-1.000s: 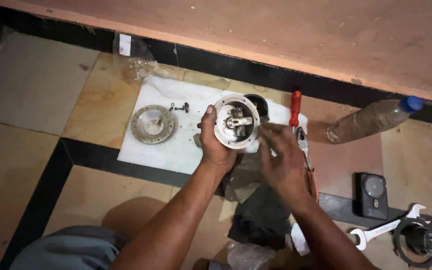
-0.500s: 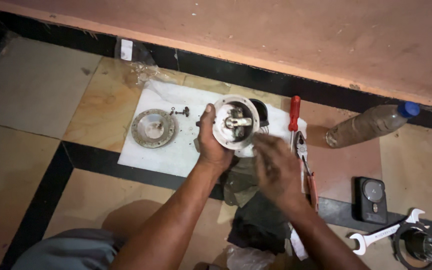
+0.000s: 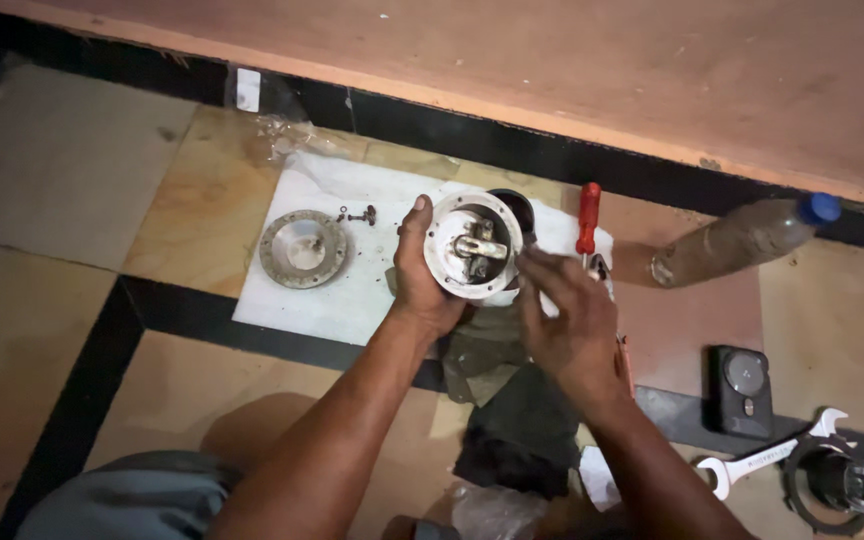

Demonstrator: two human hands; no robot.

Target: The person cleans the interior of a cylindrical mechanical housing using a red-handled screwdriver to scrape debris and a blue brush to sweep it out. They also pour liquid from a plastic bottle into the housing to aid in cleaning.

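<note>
My left hand (image 3: pixel 422 275) grips a round white metal housing (image 3: pixel 472 248) by its left rim, tilted up so its open face shows a small metal mechanism inside. My right hand (image 3: pixel 564 315) is at the housing's right rim, fingers pinched together against its edge; whether they hold a small part is hidden. Both hands hover over a white cloth (image 3: pixel 332 290) spread on the tiled floor. A round metal cover plate (image 3: pixel 303 248) lies flat on the cloth to the left, with a few small screws (image 3: pixel 357 214) beside it.
A red-handled screwdriver (image 3: pixel 587 215) lies right of the housing. A dirty plastic bottle with a blue cap (image 3: pixel 742 238) lies by the wall. A dark rag (image 3: pixel 512 420), a small black device (image 3: pixel 744 388), a wrench (image 3: pixel 767 460) and a black ring part (image 3: pixel 842 480) sit lower right.
My right hand slid down and back from the housing's rim, then returned to its right edge. The left hand kept hold of the housing throughout.
</note>
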